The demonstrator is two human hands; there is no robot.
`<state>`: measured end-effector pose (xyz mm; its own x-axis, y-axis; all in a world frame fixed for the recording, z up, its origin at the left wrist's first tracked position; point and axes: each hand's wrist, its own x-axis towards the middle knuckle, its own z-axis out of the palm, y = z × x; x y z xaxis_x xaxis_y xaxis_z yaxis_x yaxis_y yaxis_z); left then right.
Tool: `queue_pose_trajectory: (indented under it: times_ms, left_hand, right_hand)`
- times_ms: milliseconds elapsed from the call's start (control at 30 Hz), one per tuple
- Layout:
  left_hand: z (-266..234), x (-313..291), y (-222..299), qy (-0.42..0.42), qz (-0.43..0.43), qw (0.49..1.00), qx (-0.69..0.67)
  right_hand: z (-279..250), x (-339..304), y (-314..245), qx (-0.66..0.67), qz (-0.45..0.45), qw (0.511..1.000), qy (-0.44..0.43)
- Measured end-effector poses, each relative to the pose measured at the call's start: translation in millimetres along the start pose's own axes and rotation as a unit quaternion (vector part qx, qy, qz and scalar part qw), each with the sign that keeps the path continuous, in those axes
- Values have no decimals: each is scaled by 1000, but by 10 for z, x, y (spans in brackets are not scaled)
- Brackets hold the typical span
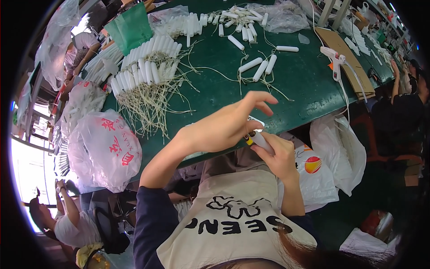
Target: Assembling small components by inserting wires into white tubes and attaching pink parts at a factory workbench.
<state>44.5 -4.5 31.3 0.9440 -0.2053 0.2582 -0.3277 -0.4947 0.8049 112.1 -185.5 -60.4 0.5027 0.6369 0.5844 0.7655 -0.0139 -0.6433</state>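
At the near edge of the glossy green worktop point(309, 94), your right hand point(282, 154) closes its fingers around a smooth white cylinder point(265, 144), dark and yellow at one end; your left hand point(217, 127) arches over it, fingers loosely curled, its hold unclear. A slack pinch could drop the slick, rounded piece; at left, thin tangled wires point(145, 112) could snag, dragging slender tubes point(151, 71) along.

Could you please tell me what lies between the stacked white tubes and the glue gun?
In the head view, several loose, wired white tubes lie on the green table between the stacked tubes and the glue gun.
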Motion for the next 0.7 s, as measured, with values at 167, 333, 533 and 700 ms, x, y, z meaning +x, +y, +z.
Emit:
queue_pose_trajectory:
  times_ms: [167,333,533,700]
  left_hand:
    - [-25,-4,-28,51,-2,998,27]
    - [105,-41,5,74,28,987,143]
    - [149,-81,-35,61,37,981,178]
    - [73,-161,-82,70,-71,994,-37]
  right_hand:
    - [-2,0,-25,18,26,999,-21]
    - [35,3,-32,33,17,999,-25]
    - [69,-3,-58,68,15,997,-29]
    - [86,-72,31,94,64,993,-26]
